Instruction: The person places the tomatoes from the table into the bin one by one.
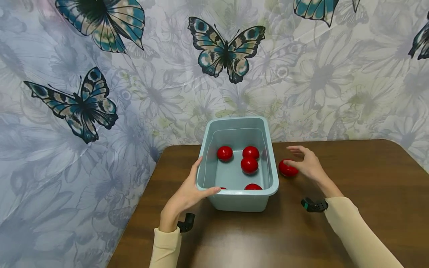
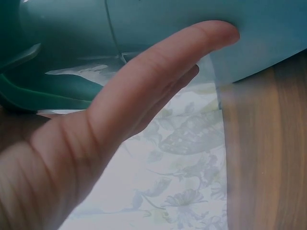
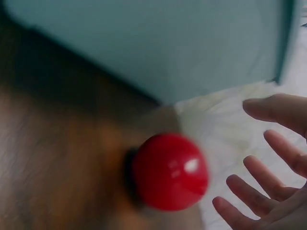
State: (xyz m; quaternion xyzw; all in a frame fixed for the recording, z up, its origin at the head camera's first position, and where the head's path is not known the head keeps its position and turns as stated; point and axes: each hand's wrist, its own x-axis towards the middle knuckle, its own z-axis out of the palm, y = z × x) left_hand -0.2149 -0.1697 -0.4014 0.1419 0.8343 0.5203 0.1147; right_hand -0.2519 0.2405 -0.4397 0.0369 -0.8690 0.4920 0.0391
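A light blue-green plastic bin stands on the table with several glossy red balls, such as this ball, inside it. At its front left corner is my left hand, thumb along the front rim and straight fingers against the left side. The left wrist view shows that thumb extended across the bin wall. One more red ball lies on the table just right of the bin. Beside this ball, my right hand hovers with fingers spread, holding nothing; its thumb overlaps the ball in the head view.
The brown wooden table extends to the right and in front of the bin. Behind it hangs a floral backdrop with butterflies, close to the bin's far side. Dark bands sit on both wrists, below cream sleeves.
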